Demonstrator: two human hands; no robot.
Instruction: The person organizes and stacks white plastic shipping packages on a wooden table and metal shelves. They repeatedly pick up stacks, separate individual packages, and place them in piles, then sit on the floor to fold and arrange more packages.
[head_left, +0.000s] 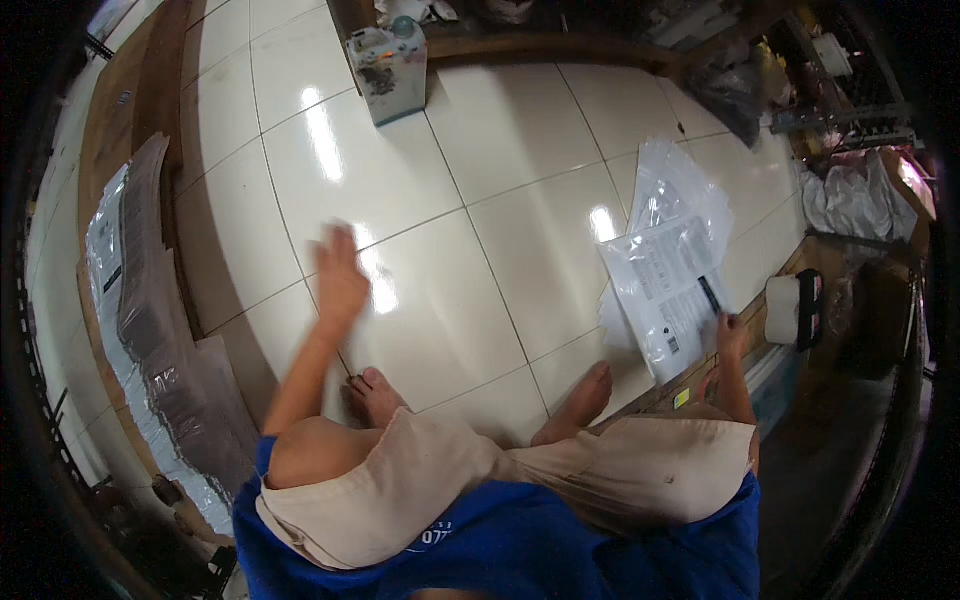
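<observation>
**Tiled floor, seated person, plastic mailers**

Right hand (730, 335) pinches the near corner of a stack of plastic mailer bags (665, 285) lying on the floor (480, 170). Left hand (340, 275) open, blurred, above bare tiles. Nearby: tape roll (790, 310), stained canister (388, 72), wrapped bundle (150, 300) at left.

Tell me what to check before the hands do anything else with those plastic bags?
1. Right hand touches the printed plastic bag at its lower corner: ok.
2. Grip on that bag closed: cannot tell, fingers too small to see.
3. Left hand empty, open over the white tile floor: ok, though blurred.
4. Bags stacked together: ok, clear ones lie under the printed one.
5. Bare feet off the bags: ok, just apart from them.
6. Tape roll nearby: ok, beside the right hand.
</observation>
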